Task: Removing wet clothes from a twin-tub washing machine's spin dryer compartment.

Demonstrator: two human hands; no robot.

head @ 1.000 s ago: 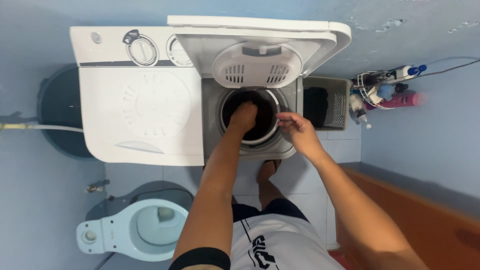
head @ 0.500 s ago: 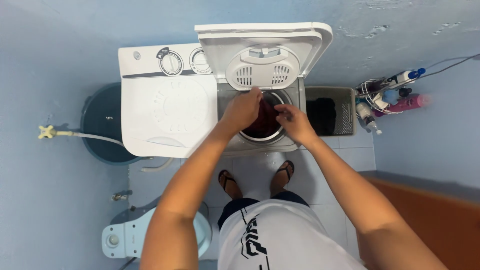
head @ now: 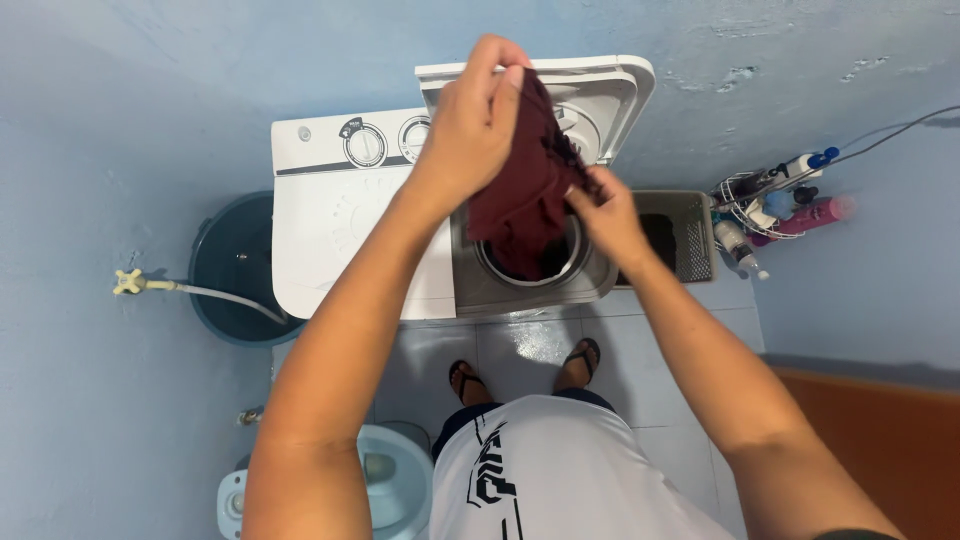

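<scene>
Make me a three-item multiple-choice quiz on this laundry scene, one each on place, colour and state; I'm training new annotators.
1. Where is the laundry basket?
A. right of the washing machine
B. on its lid
C. beside the toilet

2. What colour is the cloth?
A. white
B. dark red
C. yellow

3. How is the spin tub lid?
A. shut
B. removed
C. raised open

Answers:
1 A: the basket stands against the machine's right side.
2 B: the cloth in the left hand and right hand is maroon.
3 C: the lid tilts up behind the tub.
</scene>
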